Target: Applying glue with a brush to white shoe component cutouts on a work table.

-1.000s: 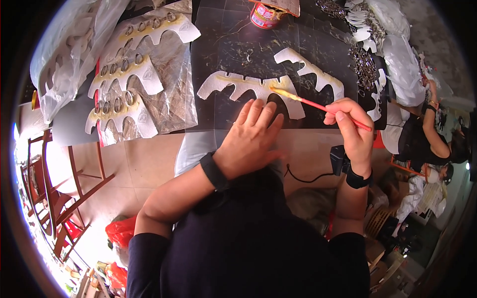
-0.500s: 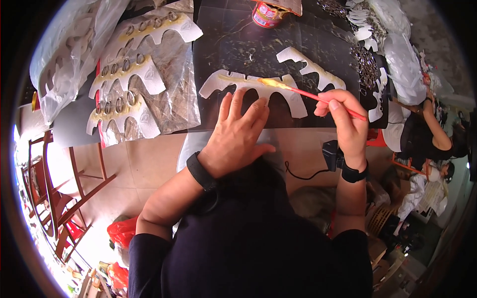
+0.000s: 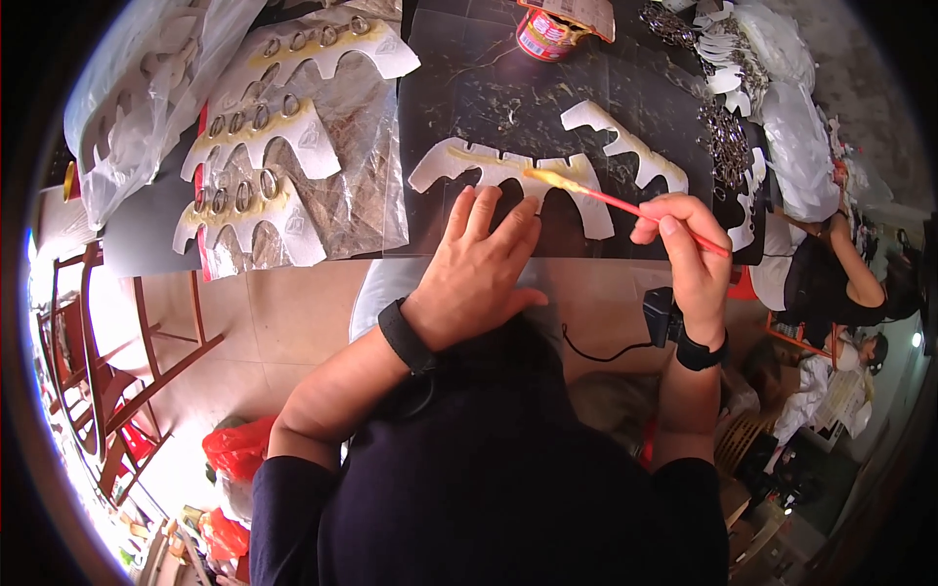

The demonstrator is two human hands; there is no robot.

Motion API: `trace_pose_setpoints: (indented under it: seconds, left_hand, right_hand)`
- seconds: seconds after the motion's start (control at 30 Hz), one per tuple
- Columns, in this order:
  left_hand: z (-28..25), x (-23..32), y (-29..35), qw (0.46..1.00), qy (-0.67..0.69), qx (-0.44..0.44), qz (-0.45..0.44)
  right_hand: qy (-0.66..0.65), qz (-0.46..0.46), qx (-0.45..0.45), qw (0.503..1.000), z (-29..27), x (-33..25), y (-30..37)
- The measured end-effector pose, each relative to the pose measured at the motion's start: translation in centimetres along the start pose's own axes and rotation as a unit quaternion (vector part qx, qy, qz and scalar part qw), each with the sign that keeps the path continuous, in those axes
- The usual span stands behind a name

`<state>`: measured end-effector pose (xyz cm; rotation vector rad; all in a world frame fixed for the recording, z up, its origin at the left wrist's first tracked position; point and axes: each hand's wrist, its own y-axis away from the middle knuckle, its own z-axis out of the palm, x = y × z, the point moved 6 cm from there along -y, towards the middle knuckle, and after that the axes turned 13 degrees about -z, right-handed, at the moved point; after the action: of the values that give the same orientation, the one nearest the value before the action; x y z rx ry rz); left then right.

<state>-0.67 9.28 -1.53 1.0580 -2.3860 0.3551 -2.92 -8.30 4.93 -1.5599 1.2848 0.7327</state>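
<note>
A white cut-out piece (image 3: 586, 211) with arched notches lies on the dark tabletop, with a yellowish smear along its far edge. Spread fingers of my left hand (image 3: 467, 262) rest at its near edge, holding nothing. My right hand (image 3: 692, 252) pinches a thin red stick (image 3: 625, 206) whose far end is coated in yellow paste. That coated end meets the piece near the middle of its smeared strip; whether it has bristles is hidden by the paste. Another notched white piece (image 3: 630, 146), also smeared yellow, lies to the right.
Notched pieces (image 3: 311, 156) bearing metal rings lie on plastic film at left, beside a clear plastic bag (image 3: 147, 107). A red tub (image 3: 547, 35) stands at the back. Metal rings (image 3: 725, 142) and white bags (image 3: 782, 107) fill the right. Another person's arm (image 3: 856, 259) shows at far right.
The coated end of the red stick has shifted slightly nearer to me on the white piece. The whole view has moved a little. Both hands keep the same pose.
</note>
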Motion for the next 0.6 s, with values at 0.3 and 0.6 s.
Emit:
trace_pose_setpoints:
  seconds: [0.3, 0.6]
  left_hand:
    - [-0.1, -0.1, 0.0, 1.000, 0.001, 0.004, 0.004]
    - [0.0, -0.1, 0.1, 1.000, 0.004, 0.007, 0.002]
  right_hand:
    - [0.010, -0.027, -0.039, 0.999, 0.2, -0.1, -0.1]
    - [0.018, -0.028, -0.057, 0.998, 0.5, -0.7, -0.1]
